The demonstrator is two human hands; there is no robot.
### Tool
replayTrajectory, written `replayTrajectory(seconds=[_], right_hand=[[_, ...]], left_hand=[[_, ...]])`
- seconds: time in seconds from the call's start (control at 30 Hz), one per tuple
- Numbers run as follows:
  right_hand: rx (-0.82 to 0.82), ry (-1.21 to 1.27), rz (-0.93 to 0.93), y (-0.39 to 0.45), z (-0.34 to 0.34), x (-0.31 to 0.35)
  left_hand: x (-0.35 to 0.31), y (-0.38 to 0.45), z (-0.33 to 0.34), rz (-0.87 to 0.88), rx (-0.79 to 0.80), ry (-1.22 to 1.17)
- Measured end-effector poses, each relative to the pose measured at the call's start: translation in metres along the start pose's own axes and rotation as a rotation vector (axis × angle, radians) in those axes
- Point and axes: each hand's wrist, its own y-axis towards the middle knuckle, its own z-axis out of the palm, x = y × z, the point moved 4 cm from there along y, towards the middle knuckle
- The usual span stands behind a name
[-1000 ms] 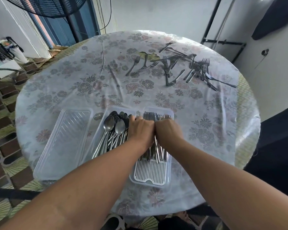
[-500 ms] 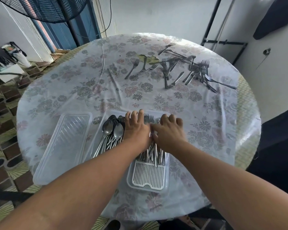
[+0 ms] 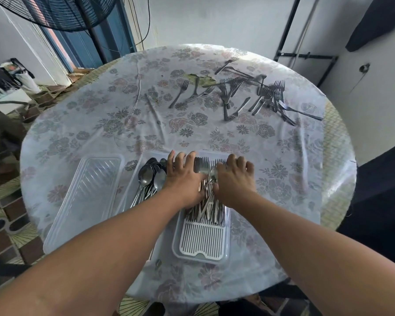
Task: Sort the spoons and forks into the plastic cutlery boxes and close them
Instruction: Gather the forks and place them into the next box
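Observation:
Two clear plastic cutlery boxes stand side by side near the table's front. The right box (image 3: pixel 201 238) has a white slatted insert and holds a bundle of forks (image 3: pixel 206 201). The left box (image 3: pixel 128 197) holds several spoons (image 3: pixel 149 179). My left hand (image 3: pixel 184 176) and my right hand (image 3: pixel 234 179) lie on the forks with fingers spread and stretched forward, pressing them down. Several loose forks (image 3: pixel 249 96) lie scattered across the far right of the table.
A clear plastic lid (image 3: pixel 84 199) lies to the left of the spoon box. The round table (image 3: pixel 100 124) wears a floral cloth under clear plastic. A standing fan (image 3: pixel 62 10) is behind it at the far left, a black metal rack (image 3: pixel 306 55) at the far right.
My hands went from curled fists over the forks to flat, spread fingers, and slid slightly apart toward the fork tines. The view shifted a little.

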Motion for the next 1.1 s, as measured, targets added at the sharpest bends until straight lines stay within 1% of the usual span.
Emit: replayTrajectory(seconds=[0.1,0.17,0.23,0.3,0.37,0.4,0.5,0.6,0.67,0.83,0.9,1.0,1.1], right_hand=[[0.009,0.009,-0.056,0.001,0.002,0.002],[0.031,-0.005,-0.069,0.002,0.002,0.001],[0.052,-0.005,-0.059,0.002,0.003,0.000],[0.059,0.007,-0.061,0.003,0.003,0.001],[0.068,0.029,-0.065,0.004,0.000,0.003],[0.067,0.045,-0.060,0.004,-0.001,0.003],[0.054,0.051,-0.040,0.004,0.000,0.001],[0.061,0.036,-0.052,0.004,0.003,0.001],[0.071,0.024,-0.057,0.006,0.004,0.003],[0.054,0.024,-0.052,0.008,0.004,0.001],[0.047,0.036,-0.043,0.007,0.005,-0.001],[0.015,0.071,-0.029,0.007,0.004,-0.001],[0.032,0.067,-0.024,0.006,0.004,-0.003]], left_hand=[[0.003,-0.004,-0.003,-0.035,-0.083,-0.131],[0.001,-0.007,0.000,0.028,-0.109,-0.111],[-0.004,-0.011,0.002,0.105,-0.102,-0.104],[-0.008,-0.013,0.003,0.149,-0.079,-0.155],[-0.012,-0.011,0.003,0.182,-0.067,-0.152],[-0.012,-0.010,0.003,0.170,-0.068,-0.147],[-0.004,-0.010,-0.001,0.040,-0.084,-0.135],[0.003,-0.010,0.001,-0.022,-0.008,-0.045],[0.007,-0.008,0.003,-0.014,0.030,-0.009],[0.011,0.003,0.001,0.038,0.047,0.070],[0.010,0.003,0.000,0.030,0.038,0.038],[0.007,-0.002,0.000,0.022,0.002,-0.104],[-0.003,-0.007,0.004,0.089,0.046,-0.072]])
